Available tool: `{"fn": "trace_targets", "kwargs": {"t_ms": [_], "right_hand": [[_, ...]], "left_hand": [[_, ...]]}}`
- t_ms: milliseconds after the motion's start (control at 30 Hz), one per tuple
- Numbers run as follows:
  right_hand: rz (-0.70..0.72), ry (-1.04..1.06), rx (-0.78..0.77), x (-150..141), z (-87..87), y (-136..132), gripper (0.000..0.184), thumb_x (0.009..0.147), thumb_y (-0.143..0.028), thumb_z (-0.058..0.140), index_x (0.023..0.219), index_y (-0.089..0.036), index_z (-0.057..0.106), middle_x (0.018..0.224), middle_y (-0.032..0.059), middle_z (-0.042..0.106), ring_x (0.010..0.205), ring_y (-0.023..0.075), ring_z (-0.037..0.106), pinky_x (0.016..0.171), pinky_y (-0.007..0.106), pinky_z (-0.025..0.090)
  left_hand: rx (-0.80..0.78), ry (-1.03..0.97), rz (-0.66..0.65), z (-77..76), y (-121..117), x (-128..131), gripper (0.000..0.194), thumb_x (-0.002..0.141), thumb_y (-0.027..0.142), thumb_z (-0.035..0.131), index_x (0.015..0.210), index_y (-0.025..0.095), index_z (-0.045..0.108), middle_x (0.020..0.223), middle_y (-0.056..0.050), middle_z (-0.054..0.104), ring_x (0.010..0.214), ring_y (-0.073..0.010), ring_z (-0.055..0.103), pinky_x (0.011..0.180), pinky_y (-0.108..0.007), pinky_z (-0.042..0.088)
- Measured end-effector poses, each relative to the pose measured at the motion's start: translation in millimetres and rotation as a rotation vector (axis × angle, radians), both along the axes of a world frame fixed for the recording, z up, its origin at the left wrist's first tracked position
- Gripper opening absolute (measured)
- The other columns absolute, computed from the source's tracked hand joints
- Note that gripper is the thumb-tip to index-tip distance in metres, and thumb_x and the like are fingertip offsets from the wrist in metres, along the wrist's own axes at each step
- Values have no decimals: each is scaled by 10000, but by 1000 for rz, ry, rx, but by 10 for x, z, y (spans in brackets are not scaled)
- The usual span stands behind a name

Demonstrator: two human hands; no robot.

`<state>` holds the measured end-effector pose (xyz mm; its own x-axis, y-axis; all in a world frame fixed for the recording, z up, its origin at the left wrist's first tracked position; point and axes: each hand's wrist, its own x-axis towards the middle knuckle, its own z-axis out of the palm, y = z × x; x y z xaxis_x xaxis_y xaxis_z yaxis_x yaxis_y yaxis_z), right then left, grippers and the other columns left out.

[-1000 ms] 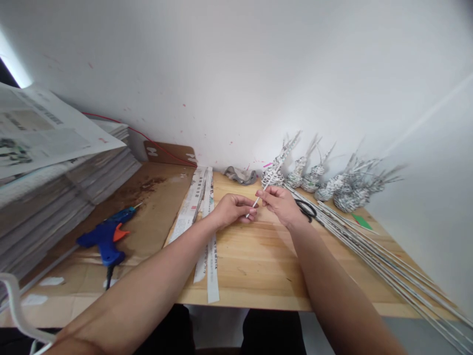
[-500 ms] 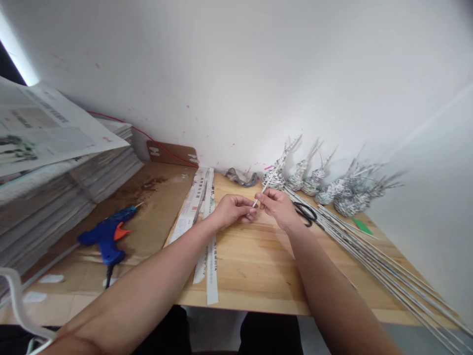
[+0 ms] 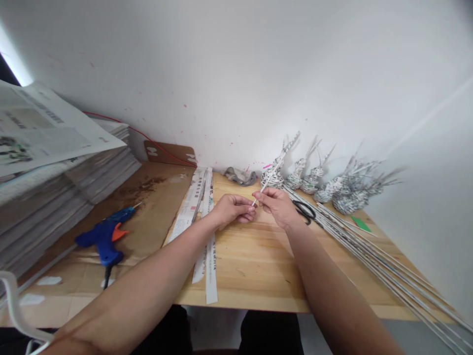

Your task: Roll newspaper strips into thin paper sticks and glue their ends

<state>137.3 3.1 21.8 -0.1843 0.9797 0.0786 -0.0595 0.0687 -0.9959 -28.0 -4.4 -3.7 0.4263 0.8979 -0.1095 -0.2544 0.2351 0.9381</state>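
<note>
A thin white rolled-paper stick point(image 3: 263, 187) slants up and to the right, above the wooden table. Its lower end is pinched between the thumb and fingers of my left hand point(image 3: 232, 211). Just higher up, the fingertips of my right hand point(image 3: 276, 205) close around the same stick. The two hands nearly touch. Behind the stick stands a bulb-shaped piece woven from newspaper strands point(image 3: 272, 176), and the stick's upper part overlaps it in view. Black-handled scissors point(image 3: 305, 211) lie beside my right wrist, partly hidden.
Newspaper strips point(image 3: 211, 268) lie left of my hands. A blue glue gun point(image 3: 105, 239) rests on cardboard point(image 3: 148, 217) near a newspaper stack point(image 3: 92, 180). Long paper sticks point(image 3: 369, 256) run along the right side. More woven pieces point(image 3: 349, 195) and a grey crumpled piece point(image 3: 240, 176) line the wall.
The lower end of the paper stick stuck out past my left fingers earlier; now it ends at their tips. Both hands stay in nearly the same place, while the view shifts slightly.
</note>
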Motion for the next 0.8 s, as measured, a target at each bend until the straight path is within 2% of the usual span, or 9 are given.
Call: {"fn": "trace_targets", "kwargs": {"t_ms": [100, 267, 400, 567, 733, 800], "right_hand": [[-67, 3, 17, -10, -8, 3, 273, 607, -353, 791, 610, -161, 597, 542, -42, 511, 481, 58, 379, 431, 215, 220], [-17, -1, 66, 15, -9, 11, 249, 684, -392, 731, 765, -168, 660, 603, -20, 538, 527, 80, 421, 432, 216, 230], [-103, 4, 82, 9, -23, 16, 299, 668, -400, 745, 614, -170, 561, 518, -43, 495, 454, 63, 364, 430, 222, 230], [-97, -24, 135, -30, -65, 28, 280, 669, -423, 737, 685, -183, 594, 579, -27, 551, 485, 80, 423, 432, 223, 274], [-251, -89, 162, -71, -140, 52, 353, 672, -488, 714, 636, -187, 532, 510, -42, 526, 432, 74, 384, 423, 228, 282], [-258, -86, 161, -91, -159, 51, 365, 696, -515, 681, 640, -188, 529, 490, -45, 513, 423, 77, 386, 417, 228, 282]], "left_hand": [[1, 7, 10, -13, 7, -5, 352, 583, 314, 815, 832, 99, 689, 728, -94, 696, 623, -152, 655, 564, -240, 514], [21, -8, 1, -34, 22, -11, 357, 599, 308, 808, 861, 93, 693, 720, -89, 691, 610, -134, 640, 573, -239, 510], [41, -16, 48, -35, 30, -9, 337, 597, 312, 806, 838, 102, 699, 685, -73, 682, 597, -124, 627, 583, -243, 511], [65, -1, 104, -7, 24, -11, 348, 600, 336, 799, 835, 100, 699, 686, -69, 680, 605, -126, 624, 596, -246, 508], [122, -30, 181, 12, 33, -16, 353, 616, 364, 782, 834, 101, 694, 684, -55, 670, 606, -116, 608, 613, -250, 501], [127, -48, 205, 18, 41, -19, 339, 618, 363, 780, 816, 104, 687, 671, -46, 662, 592, -105, 594, 606, -243, 494]]}}
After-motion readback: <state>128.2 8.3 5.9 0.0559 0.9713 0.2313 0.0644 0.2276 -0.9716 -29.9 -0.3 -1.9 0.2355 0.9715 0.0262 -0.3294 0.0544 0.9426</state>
